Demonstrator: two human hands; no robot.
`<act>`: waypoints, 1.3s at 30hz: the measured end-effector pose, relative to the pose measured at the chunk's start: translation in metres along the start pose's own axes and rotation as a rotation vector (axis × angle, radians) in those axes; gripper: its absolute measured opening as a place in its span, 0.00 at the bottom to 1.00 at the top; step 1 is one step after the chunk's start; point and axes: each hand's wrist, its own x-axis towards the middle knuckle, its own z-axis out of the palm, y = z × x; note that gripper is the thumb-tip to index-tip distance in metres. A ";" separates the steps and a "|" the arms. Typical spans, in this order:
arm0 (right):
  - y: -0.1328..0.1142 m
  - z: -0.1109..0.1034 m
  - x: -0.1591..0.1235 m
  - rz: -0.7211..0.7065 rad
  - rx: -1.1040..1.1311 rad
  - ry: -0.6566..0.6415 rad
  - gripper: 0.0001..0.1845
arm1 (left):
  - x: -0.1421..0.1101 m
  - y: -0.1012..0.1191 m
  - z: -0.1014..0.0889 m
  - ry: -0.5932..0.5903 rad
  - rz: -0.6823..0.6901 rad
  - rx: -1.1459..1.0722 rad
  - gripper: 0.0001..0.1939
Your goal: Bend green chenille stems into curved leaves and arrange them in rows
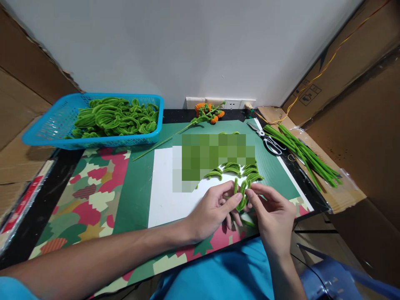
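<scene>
Between my two hands are bent green pipe cleaners (242, 200), held just above the near edge of the table. My left hand (220, 204) pinches them from the left with thumb and fingers. From the other side, my right hand (271, 206) grips the upper ends between thumb and forefinger. Just beyond my fingers, several small curved green pipe cleaner pieces (231, 168) lie in bundles on a white sheet (165, 187). A pixelated block hides part of that sheet and whatever lies there.
A blue plastic basket (159, 121) at back left holds many looped green pipe cleaners (112, 114). An orange-flowered stem (200, 120) lies near the wall sockets (233, 104). Scissors (271, 143) and a bunch of green stems (304, 154) are at right. Cardboard walls (353, 108) flank the table.
</scene>
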 end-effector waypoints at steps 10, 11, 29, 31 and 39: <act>-0.004 -0.003 -0.002 -0.159 -0.108 -0.106 0.05 | 0.000 -0.003 -0.002 0.050 0.014 0.067 0.19; -0.004 -0.003 -0.002 -0.168 -0.108 -0.127 0.05 | -0.001 -0.002 -0.001 0.053 0.019 0.066 0.19; -0.004 -0.010 0.004 -0.186 -0.120 -0.293 0.05 | -0.003 0.001 -0.004 0.063 -0.011 0.097 0.19; -0.005 -0.009 0.004 -0.182 -0.110 -0.295 0.05 | -0.003 0.001 -0.004 0.076 -0.008 0.073 0.19; -0.010 -0.001 0.002 -0.067 -0.032 -0.205 0.04 | -0.002 0.001 -0.003 0.038 0.061 -0.081 0.16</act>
